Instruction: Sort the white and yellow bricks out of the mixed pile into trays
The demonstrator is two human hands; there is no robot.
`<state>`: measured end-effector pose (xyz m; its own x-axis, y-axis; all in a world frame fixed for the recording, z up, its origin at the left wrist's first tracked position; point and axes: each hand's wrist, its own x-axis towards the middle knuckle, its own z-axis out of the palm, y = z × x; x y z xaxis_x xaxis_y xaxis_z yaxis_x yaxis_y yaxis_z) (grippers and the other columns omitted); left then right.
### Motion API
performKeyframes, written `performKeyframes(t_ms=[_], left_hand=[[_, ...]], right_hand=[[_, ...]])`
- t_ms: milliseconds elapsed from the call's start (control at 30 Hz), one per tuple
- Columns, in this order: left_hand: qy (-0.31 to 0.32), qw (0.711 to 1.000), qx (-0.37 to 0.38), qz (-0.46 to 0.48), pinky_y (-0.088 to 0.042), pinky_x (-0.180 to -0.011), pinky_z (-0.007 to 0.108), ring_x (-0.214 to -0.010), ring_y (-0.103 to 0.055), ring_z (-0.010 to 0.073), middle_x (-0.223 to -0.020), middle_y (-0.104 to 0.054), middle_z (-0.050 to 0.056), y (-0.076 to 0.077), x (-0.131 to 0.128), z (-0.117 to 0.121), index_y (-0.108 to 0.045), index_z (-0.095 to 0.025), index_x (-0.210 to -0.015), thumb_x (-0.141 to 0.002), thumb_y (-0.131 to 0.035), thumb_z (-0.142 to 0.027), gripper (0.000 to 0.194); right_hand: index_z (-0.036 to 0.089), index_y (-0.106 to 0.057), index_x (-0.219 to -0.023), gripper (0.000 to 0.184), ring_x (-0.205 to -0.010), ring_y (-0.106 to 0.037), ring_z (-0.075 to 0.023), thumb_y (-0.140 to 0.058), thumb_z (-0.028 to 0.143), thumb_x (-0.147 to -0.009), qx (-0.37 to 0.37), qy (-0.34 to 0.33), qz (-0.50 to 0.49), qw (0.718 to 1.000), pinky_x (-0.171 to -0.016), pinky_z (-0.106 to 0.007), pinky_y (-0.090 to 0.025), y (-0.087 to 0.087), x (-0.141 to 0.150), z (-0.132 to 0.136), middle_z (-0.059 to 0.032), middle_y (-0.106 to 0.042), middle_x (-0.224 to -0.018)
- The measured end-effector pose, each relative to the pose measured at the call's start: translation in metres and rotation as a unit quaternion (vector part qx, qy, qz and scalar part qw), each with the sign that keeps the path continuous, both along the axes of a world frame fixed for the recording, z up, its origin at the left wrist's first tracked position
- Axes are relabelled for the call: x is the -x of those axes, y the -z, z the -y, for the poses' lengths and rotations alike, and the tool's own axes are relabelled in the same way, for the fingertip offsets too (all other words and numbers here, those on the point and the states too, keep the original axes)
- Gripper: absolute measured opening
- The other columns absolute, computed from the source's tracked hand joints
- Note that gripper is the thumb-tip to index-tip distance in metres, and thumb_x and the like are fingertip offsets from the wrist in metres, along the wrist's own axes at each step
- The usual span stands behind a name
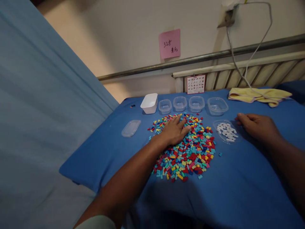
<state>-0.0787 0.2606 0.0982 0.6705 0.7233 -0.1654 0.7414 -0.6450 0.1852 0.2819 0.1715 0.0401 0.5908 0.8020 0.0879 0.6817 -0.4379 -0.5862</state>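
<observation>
A spread of several small coloured bricks (190, 152), red, yellow, teal and blue, lies on the blue cloth-covered table (238, 190). My left hand (175, 129) rests flat on the upper part of the pile, fingers stretched out. My right hand (256, 125) lies on the cloth to the right, fingers curled loosely, just beside a clear lid (226, 131) holding white bricks. What, if anything, the right hand holds is hidden.
Along the far edge stand a white tub (149, 103) and several clear tubs (188, 104). A clear lid (131, 128) lies at the left. A yellow towel (258, 94), a cable, a picture card (195, 84) and a pink note (169, 44) are behind.
</observation>
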Motion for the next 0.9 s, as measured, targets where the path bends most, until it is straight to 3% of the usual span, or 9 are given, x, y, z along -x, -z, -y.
performKeyframes(t_ms=[167,333,500,700,800,900], left_hand=[[0.081,0.996,0.037,-0.015,-0.007,-0.139,0.059,-0.172,-0.001,0.0365,-0.185,-0.007,0.015,-0.009,-0.015,0.050,-0.030,-0.017,-0.178,-0.113,-0.028,-0.076,0.087],[0.092,0.996,0.002,-0.014,-0.015,-0.139,0.064,-0.173,-0.009,0.0325,-0.184,-0.009,0.007,-0.014,0.024,0.096,-0.028,-0.020,-0.178,-0.113,-0.026,-0.078,0.087],[0.026,0.998,-0.036,-0.048,-0.016,-0.139,0.062,-0.173,-0.011,0.0305,-0.184,-0.013,0.003,-0.007,0.078,0.091,-0.028,-0.024,-0.178,-0.115,-0.026,-0.074,0.081],[-0.069,0.994,-0.086,-0.026,-0.019,-0.139,0.057,-0.172,-0.013,0.0333,-0.186,-0.006,0.011,-0.015,0.114,0.068,-0.028,-0.021,-0.179,-0.117,-0.024,-0.065,0.076],[-0.096,0.994,-0.060,0.010,-0.017,-0.139,0.053,-0.173,-0.008,0.0304,-0.185,-0.003,0.016,-0.021,0.130,0.084,-0.021,-0.015,-0.180,-0.115,-0.018,-0.073,0.087],[-0.109,0.994,0.001,0.002,-0.015,-0.139,0.057,-0.173,0.001,0.0317,-0.185,0.007,0.015,-0.021,0.138,0.110,-0.013,-0.014,-0.181,-0.110,-0.019,-0.083,0.099]], right_hand=[[0.022,-0.087,-0.096,0.046,-0.116,-0.076,-0.0353,-0.055,0.055,-0.097,-0.004,0.003,-0.065,0.998,-0.094,-0.041,-0.053,-0.002,0.002,0.002,-0.0120,-0.086,-0.111],[0.022,-0.085,-0.097,0.046,-0.114,-0.076,-0.0344,-0.055,0.056,-0.096,0.001,0.001,-0.059,0.998,-0.093,-0.040,-0.052,-0.001,0.002,0.003,-0.0118,-0.086,-0.110],[0.022,-0.085,-0.101,0.053,-0.110,-0.076,-0.0362,-0.051,0.061,-0.096,0.015,-0.025,-0.017,0.999,-0.086,-0.042,-0.051,0.001,0.001,0.003,-0.0134,-0.085,-0.110],[0.020,-0.083,-0.118,0.056,-0.110,-0.075,-0.0343,-0.051,0.059,-0.094,0.015,-0.071,0.020,0.997,-0.088,-0.041,-0.052,0.003,0.003,0.008,-0.0127,-0.085,-0.117],[0.023,-0.083,-0.116,0.052,-0.104,-0.076,-0.0333,-0.052,0.060,-0.094,0.034,-0.091,0.028,0.995,-0.085,-0.040,-0.053,-0.001,0.007,0.013,-0.0102,-0.086,-0.110],[0.023,-0.082,-0.121,0.053,-0.106,-0.076,-0.0328,-0.051,0.059,-0.098,0.054,-0.110,0.044,0.991,-0.087,-0.039,-0.053,-0.007,0.013,0.016,-0.0113,-0.085,-0.113]])
